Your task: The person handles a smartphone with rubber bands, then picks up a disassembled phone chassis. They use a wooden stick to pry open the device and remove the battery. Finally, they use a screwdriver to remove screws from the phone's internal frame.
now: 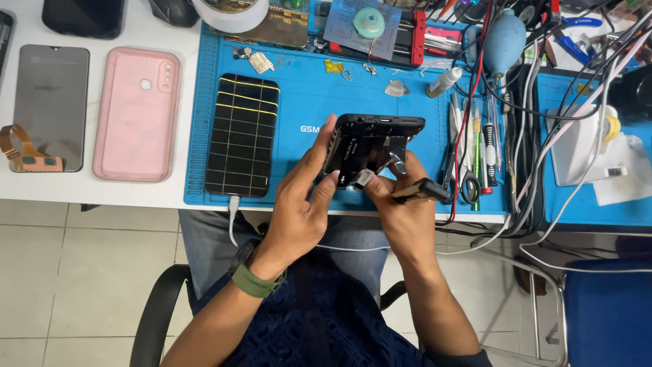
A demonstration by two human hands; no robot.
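Two hands meet over the near edge of the blue mat [305, 122], and an opened black phone [372, 144] is held between them. The phone is tilted up on its side, its bare inside turned toward the camera; its long axis runs from lower left to upper right, with the far end pointing away from the body. The left hand [299, 204] is wrapped on the phone's left edge, thumb and forefinger pinching it. The right hand [401, 204] is closed on a dark tool [421, 190], and a small grey part [363, 178] is pinched at its fingertips against the phone's lower end. Left of the phone, on the mat, a gridded black phone [242, 134] lies flat with a white cable [233, 221] at its near end. Right of the phone, tweezers and screwdrivers [475, 146] are crowded close, so little room is left there. Bare mat is seen beyond the phone. Further left, off the mat, a pink case [137, 114] is laid.
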